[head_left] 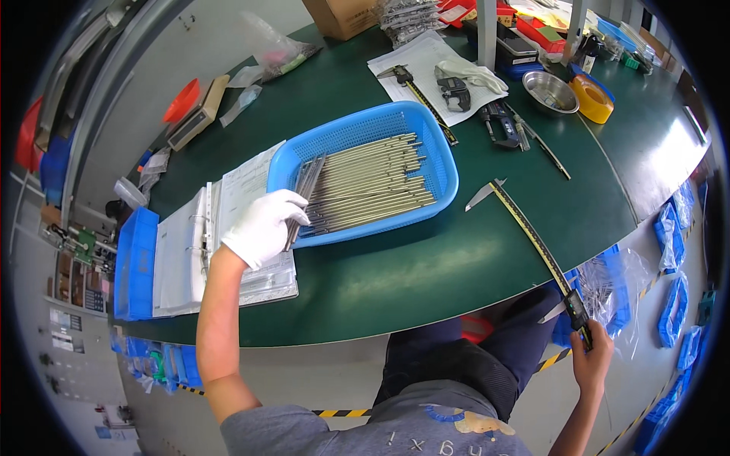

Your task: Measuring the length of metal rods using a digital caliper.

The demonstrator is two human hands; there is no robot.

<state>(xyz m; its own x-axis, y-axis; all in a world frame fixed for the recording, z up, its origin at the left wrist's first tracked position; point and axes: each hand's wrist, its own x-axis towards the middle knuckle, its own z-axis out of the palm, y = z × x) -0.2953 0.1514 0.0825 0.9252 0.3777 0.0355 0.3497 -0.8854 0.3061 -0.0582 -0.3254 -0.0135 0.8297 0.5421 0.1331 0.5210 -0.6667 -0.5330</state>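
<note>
Steel rods, thin and grey, are lying side by side in a blue plastic basket that is sitting near the middle of the dark green table. The left hand, wearing a white glove, is reaching over the basket's near left corner and its fingers are closing around a small bunch of rods, which is standing at an angle to the rest of the pile. The right hand, bare, is hanging off the table's front right edge, its fingers wrapping around the head of a long sliding calliper. The calliper's yellow and black beam is stretching from that hand up across the table edge, its pointed tip resting on the green surface just right of the basket.

An open ring binder with white sheets is lying at the table's left edge, partly under the basket's corner and under the gloved wrist. Toward the far edge, a shorter calliper is resting on a sheet of paper, with a micrometer beside it. A steel bowl and a roll of yellow tape are sitting at the far right, close together. A blue bin is hanging beside the table's left edge.
</note>
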